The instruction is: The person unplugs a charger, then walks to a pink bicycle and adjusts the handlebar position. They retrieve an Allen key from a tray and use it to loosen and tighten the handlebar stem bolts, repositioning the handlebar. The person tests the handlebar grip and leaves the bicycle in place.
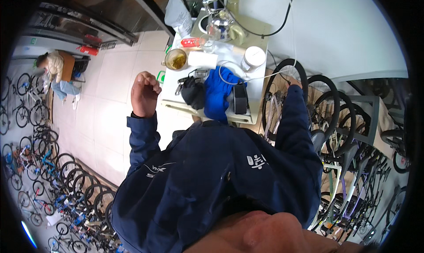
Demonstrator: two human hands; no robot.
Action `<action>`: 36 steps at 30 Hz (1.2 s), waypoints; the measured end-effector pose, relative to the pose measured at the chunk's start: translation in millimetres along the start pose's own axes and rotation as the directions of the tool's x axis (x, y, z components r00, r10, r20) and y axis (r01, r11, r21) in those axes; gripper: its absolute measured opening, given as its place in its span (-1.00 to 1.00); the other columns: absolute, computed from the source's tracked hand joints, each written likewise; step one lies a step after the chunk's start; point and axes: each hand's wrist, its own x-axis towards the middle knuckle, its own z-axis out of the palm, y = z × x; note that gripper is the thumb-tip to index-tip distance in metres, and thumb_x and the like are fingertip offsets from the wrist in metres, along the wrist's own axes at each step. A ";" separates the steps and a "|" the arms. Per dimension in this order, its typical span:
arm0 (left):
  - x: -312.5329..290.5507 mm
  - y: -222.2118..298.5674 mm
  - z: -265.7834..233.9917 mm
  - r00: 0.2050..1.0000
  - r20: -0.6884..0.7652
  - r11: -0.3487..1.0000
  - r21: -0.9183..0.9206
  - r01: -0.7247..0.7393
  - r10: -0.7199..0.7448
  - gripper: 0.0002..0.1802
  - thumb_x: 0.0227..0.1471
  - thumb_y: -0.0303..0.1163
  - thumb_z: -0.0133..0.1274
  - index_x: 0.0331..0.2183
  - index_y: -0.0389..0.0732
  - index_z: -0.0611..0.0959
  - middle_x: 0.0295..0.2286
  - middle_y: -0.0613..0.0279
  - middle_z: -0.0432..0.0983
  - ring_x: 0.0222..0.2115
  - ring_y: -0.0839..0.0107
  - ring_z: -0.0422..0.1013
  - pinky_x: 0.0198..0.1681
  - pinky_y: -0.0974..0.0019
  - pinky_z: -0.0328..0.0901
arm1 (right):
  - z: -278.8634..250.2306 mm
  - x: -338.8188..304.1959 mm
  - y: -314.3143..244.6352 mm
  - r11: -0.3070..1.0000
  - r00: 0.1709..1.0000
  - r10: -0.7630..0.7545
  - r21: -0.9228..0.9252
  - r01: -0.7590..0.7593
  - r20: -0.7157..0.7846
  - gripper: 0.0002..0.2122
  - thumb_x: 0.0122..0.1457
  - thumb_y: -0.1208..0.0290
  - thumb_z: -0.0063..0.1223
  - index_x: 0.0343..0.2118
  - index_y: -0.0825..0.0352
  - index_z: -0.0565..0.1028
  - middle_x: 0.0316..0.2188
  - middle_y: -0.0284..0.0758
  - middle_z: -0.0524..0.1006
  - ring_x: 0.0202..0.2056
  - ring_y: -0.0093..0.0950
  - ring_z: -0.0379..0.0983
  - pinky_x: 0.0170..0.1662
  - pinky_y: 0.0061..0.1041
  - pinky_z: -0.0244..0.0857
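My left hand [145,94] is raised over the tiled floor, just left of the white table [170,91]. Its fingers are loosely bent and hold nothing. On the right, my arm reaches down beside the table, and my right hand [295,83] is at the tire of a bicycle wheel [304,76]. A thin black cable runs down close to that hand; its fingers are mostly hidden, so what they grip cannot be made out. Nearest me on the table lie a blue cloth [216,94], a black pouch [192,93] and a black box-shaped object [240,99].
The table also bears a glass mug of yellowish drink [176,59], a white lidded tub [253,58], a red packet [190,42] and a glass kettle [218,25]. Bicycles [340,173] stand close on my right; more line the left. A person [59,72] sits at far left.
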 end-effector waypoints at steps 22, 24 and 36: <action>-56.2 -168.2 -96.4 0.942 -0.149 0.911 0.249 0.329 -0.299 -0.82 0.33 -0.29 0.10 -0.28 -0.19 0.59 -0.54 0.38 0.44 -0.60 0.61 0.29 -0.53 0.48 0.21 | 0.2 -321.7 40.3 0.772 0.839 -0.532 -0.342 0.537 0.117 -0.77 0.24 0.45 0.24 -0.07 0.39 0.61 -0.26 -0.21 0.68 -0.28 -0.42 0.65 -0.16 -0.49 0.49; -50.9 -164.8 -94.4 0.937 -0.115 0.895 0.278 0.348 -0.328 -0.84 0.32 -0.30 0.09 -0.25 -0.18 0.60 -0.54 0.37 0.43 -0.58 0.60 0.30 -0.51 0.47 0.21 | 5.9 -326.6 19.5 0.756 0.818 -0.554 -0.318 0.573 0.156 -0.78 0.23 0.43 0.25 -0.09 0.38 0.62 -0.28 -0.20 0.68 -0.29 -0.42 0.65 -0.17 -0.48 0.49; 2.2 -206.5 -16.4 0.796 0.299 0.747 0.610 0.265 -0.526 -0.74 0.26 -0.28 0.18 -0.13 -0.26 0.67 -0.36 0.20 0.64 -0.41 0.48 0.53 -0.28 0.36 0.45 | 75.2 -272.5 -55.8 0.563 0.696 -0.653 -0.422 0.710 0.300 -0.77 0.31 0.22 0.15 -0.15 0.23 0.68 -0.37 -0.19 0.69 -0.33 -0.21 0.65 -0.24 -0.35 0.49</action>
